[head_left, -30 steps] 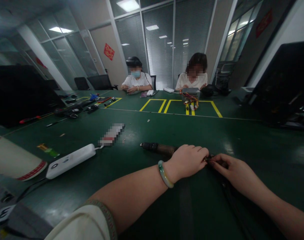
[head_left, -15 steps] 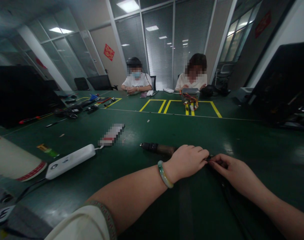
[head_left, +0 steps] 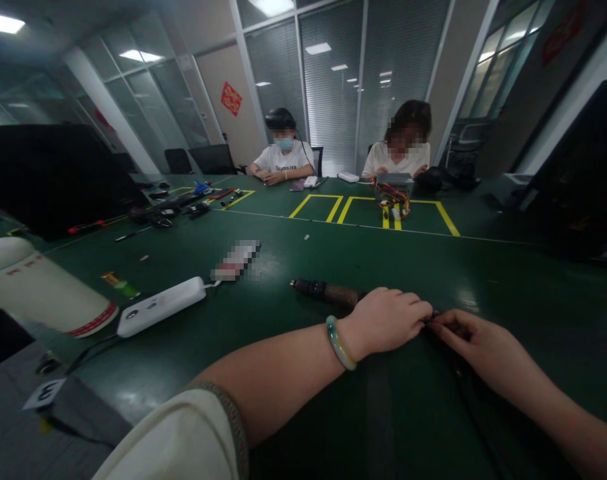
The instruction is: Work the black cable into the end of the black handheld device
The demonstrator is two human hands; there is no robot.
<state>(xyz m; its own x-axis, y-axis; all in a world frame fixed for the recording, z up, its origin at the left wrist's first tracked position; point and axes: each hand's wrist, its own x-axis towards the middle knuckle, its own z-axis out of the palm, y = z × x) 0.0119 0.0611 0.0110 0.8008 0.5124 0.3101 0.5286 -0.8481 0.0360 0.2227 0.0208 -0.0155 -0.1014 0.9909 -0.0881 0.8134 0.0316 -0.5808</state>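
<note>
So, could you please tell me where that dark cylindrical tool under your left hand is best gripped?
Grip the dark cylindrical tool on its bare brown barrel, between the black tip and the left hand. Come from above, across its length: it lies flat on the green table, and only that stretch is uncovered.

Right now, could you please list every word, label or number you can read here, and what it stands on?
None can be read for sure.
Red wall sign: mark too small.
White shirt print: blurred.
White cylinder, red marks: illegible.
White tag: dark mark, unclear.
</note>
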